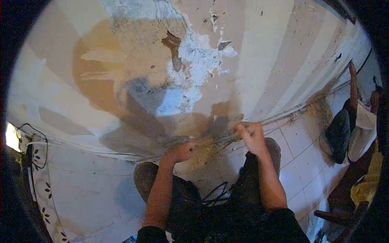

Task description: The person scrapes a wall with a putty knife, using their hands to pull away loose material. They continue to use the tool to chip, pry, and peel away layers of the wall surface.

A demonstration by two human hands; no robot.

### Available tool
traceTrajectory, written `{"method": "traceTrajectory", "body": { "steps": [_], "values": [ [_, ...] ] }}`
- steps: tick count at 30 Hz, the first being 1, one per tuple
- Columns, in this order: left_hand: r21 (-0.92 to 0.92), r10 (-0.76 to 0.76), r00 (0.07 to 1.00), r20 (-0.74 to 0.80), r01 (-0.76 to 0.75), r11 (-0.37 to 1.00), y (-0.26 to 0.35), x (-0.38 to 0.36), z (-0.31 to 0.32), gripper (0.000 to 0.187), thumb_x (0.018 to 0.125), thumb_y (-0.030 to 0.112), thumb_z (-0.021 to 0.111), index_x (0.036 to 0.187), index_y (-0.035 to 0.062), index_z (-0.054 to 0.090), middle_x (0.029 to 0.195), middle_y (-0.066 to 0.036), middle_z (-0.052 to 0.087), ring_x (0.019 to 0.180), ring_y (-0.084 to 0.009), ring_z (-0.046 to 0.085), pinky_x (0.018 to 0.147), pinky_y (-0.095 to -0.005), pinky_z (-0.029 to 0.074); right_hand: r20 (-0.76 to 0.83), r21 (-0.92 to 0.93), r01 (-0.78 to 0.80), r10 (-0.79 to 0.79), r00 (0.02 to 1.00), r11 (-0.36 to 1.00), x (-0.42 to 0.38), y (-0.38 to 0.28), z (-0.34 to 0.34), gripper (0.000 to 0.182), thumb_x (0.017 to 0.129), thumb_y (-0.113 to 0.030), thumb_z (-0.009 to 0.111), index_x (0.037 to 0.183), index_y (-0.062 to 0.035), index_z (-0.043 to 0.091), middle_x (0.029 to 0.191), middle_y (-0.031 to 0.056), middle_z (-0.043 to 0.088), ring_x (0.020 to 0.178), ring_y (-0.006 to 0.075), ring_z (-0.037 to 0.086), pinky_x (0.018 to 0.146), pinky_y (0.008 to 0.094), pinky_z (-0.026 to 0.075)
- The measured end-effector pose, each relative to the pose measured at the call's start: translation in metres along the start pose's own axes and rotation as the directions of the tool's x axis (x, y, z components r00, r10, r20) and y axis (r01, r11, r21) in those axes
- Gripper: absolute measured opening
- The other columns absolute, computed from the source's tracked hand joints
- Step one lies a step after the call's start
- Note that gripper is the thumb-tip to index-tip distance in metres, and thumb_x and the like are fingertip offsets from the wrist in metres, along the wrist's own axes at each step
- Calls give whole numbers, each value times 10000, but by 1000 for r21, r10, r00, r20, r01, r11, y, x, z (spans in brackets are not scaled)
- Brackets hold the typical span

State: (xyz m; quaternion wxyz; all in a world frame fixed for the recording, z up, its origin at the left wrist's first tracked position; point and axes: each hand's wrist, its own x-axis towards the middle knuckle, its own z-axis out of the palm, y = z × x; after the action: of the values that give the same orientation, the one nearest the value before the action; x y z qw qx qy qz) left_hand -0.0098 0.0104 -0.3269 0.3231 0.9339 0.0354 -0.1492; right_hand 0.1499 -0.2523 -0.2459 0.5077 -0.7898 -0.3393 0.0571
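My left hand (181,152) is at the foot of the striped wall (263,52), its fingers curled round something I cannot make out near the thin cables (121,155) along the wall base. To its right, my right hand (250,135) is raised beside the wall with its fingers bent together, slightly blurred; anything between them is too small to name. Sandy debris (204,156) lies on the tiles between and below the hands. Above them the wall shows peeling paint and a hole (173,46) in the plaster.
At the right another person (353,121) crouches, one arm reaching to the wall. White floor tiles (81,178) stretch to both sides. A black cable (216,195) lies between my knees. A leaf-patterned strip (48,190) and a black wire (46,139) are at the left.
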Motion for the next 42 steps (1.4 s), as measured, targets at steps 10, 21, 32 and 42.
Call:
{"method": "traceTrajectory", "body": {
  "steps": [10,21,32,42],
  "values": [
    [-486,154,970,-188,-228,844,115,-29,-44,461,849,369,605,1127,5,558,1173,-136,584,1076,-236,550,974,-373,399,138,843,-59,-110,984,534,-12,-30,-24,316,830,-171,659,1082,7,589,868,139,644,606,154,584,459,262,459],
    [-767,-271,734,-623,-504,398,170,14,-83,347,978,294,438,1014,-35,543,927,-78,554,801,-149,581,666,-329,527,-7,643,4,1,1000,766,-9,-55,30,318,909,-116,560,1205,-37,472,971,78,589,796,100,534,681,248,441],
    [-328,-128,426,-896,-438,837,160,25,-100,312,975,225,454,809,-19,556,644,22,464,591,-62,481,468,-264,499,-112,544,68,-8,994,836,5,-56,51,217,892,-107,597,1074,-8,532,1018,101,608,964,156,571,851,299,450],
    [-226,-74,327,-942,-456,861,168,28,-103,290,961,199,483,852,-49,584,654,-3,520,565,-62,475,460,-270,474,-135,672,58,45,990,738,12,-66,54,222,889,-100,603,1068,-5,512,1043,106,601,989,159,567,873,306,444]
  ]
}}
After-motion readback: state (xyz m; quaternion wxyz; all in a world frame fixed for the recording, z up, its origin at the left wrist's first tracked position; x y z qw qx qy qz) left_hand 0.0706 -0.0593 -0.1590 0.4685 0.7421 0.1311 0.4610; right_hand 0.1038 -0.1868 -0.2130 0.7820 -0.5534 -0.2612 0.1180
